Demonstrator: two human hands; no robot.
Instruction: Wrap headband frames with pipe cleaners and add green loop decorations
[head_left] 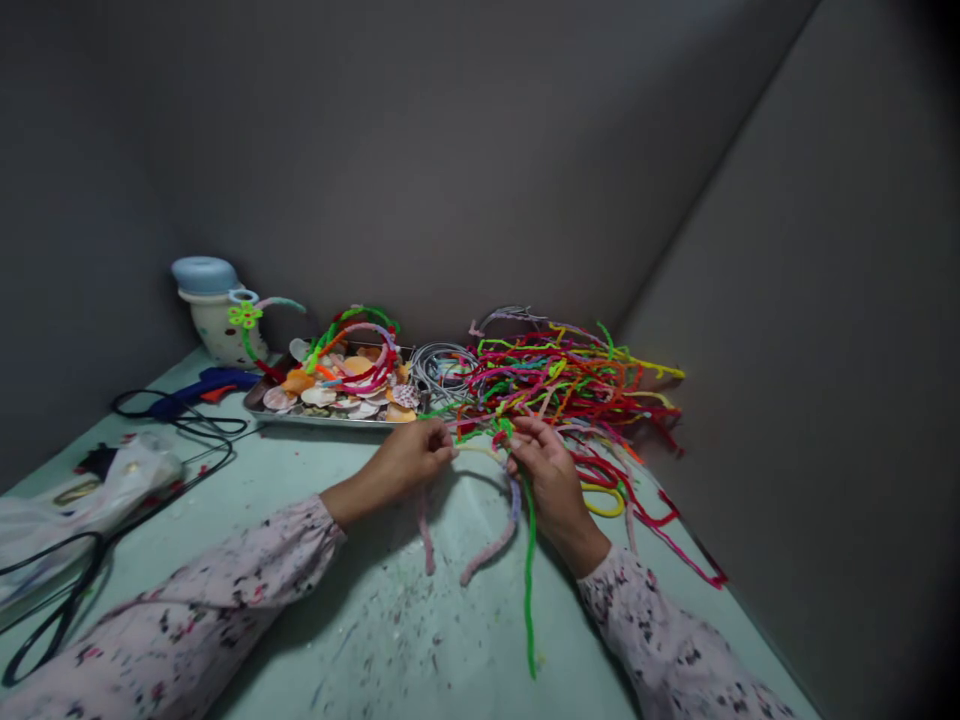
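My left hand (416, 458) is closed in a pinch on a pale yellow pipe cleaner (478, 449), stretched toward my other hand. A pink pipe cleaner (427, 540) dangles below those fingers; whether they grip it too I cannot tell. With fingers closed, my right hand (553, 485) holds a small bunch of pipe cleaners (502, 432), green and red where they meet. From this bunch a long green pipe cleaner (530, 590) hangs straight down, and a purple-and-pink pipe cleaner (516, 495) curves down to the left. My right fingers partly cover the join.
Behind my hands lies a heap of coloured pipe cleaners (570, 370), beside coiled grey wire (442, 372). A metal tray (330, 425) holds shells and pipe-cleaner rings. At left are a blue-lidded bottle (214, 320), a blue glue gun (199, 388), a black cable (225, 455) and a plastic bag (142, 480).
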